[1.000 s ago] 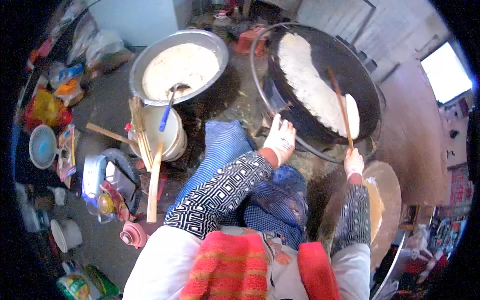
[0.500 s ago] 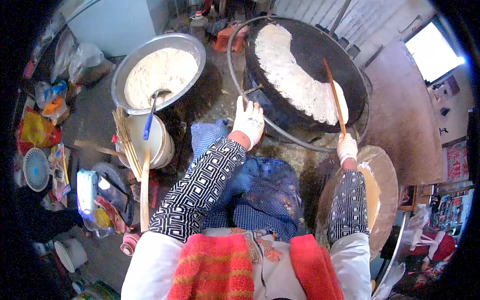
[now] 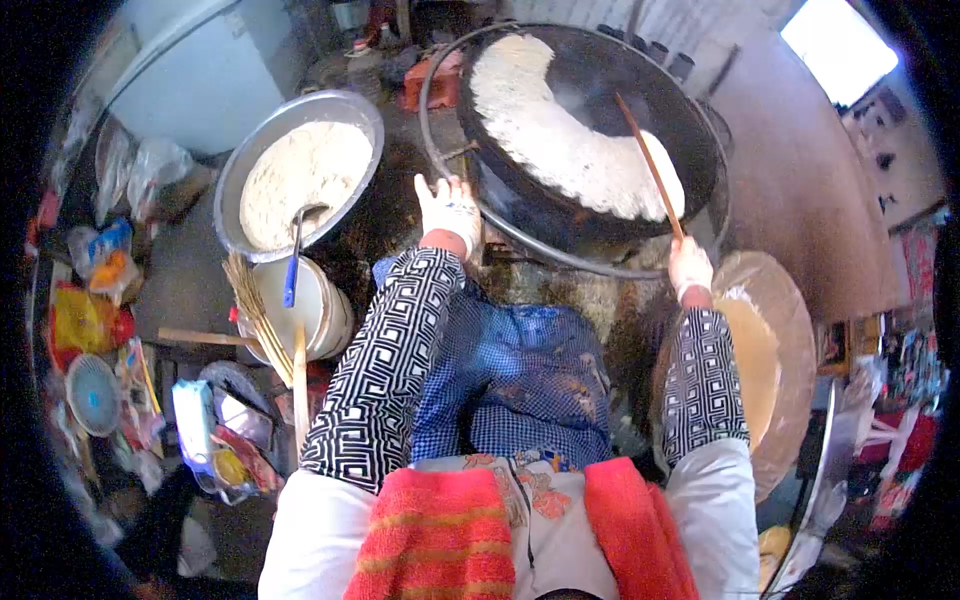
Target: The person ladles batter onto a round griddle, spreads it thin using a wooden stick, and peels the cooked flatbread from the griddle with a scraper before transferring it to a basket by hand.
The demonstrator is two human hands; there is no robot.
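A round dark griddle (image 3: 590, 90) carries a curved band of pale batter (image 3: 540, 115) along its left and near side. My right hand (image 3: 690, 265), in a pale glove, is closed round the lower end of a thin wooden spreader (image 3: 650, 165), which lies across the right end of the batter. My left hand (image 3: 449, 212), also gloved, is at the left near side of the metal ring (image 3: 545, 252) around the griddle. Its fingers are spread at the ring; whether they press on it I cannot tell.
Left stands a metal basin (image 3: 372, 135) of dough-like batter with a blue-handled ladle (image 3: 292, 270). Below it are a white bucket (image 3: 335, 300) and a straw brush (image 3: 258, 315). A wide plastic-lined tub (image 3: 790, 330) with tan contents stands at right, near my forearm.
The view has shifted, so the griddle sits further left and higher. My left hand's fingers look more spread at the ring. My right hand still holds the spreader at the batter's right end.
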